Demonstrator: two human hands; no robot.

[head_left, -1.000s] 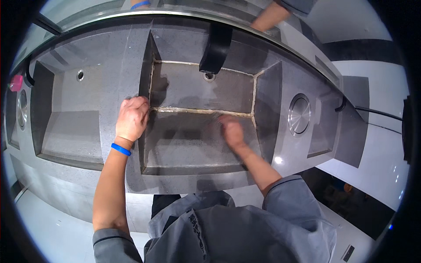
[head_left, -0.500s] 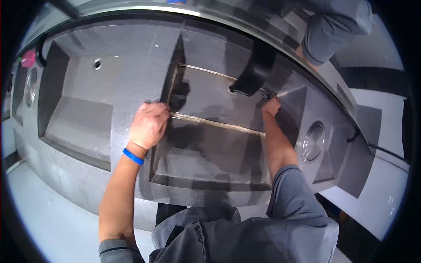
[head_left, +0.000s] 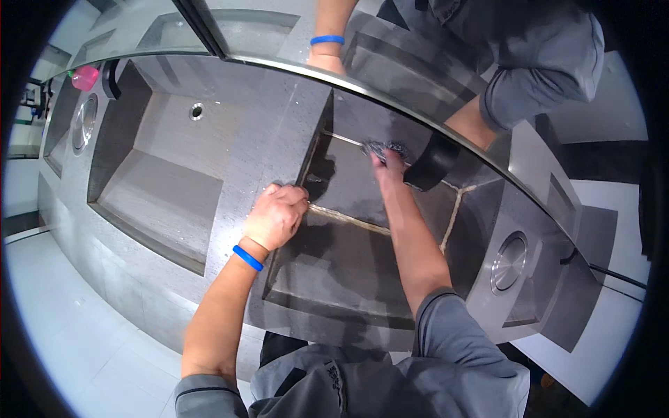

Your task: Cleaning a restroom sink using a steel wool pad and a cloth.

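A grey stone sink basin [head_left: 348, 261] lies in front of me, with yellowish seams along its inner edges and wet dark patches on its surfaces. My left hand [head_left: 277, 214] grips the basin's left rim, fingers curled over the edge; a blue wristband [head_left: 248, 258] circles that wrist. My right hand [head_left: 388, 169] reaches into the far part of the basin, closed on a silvery steel wool scourer [head_left: 382, 148]. The scourer presses near the far seam, just left of the black faucet [head_left: 433, 160]. My right fingertips are partly hidden by the scourer.
To the left is a second grey basin [head_left: 181, 177] with a round drain hole [head_left: 196, 111]. Round metal lids [head_left: 511, 261] sit in the counter on both sides. A mirror [head_left: 279, 45] rises along the back edge, reflecting my arms. A pink object [head_left: 85, 78] stands far left.
My right hand has moved left with the scourer, from right of the faucet to its left along the far seam. The left hand keeps its grip. The whole view has shifted.
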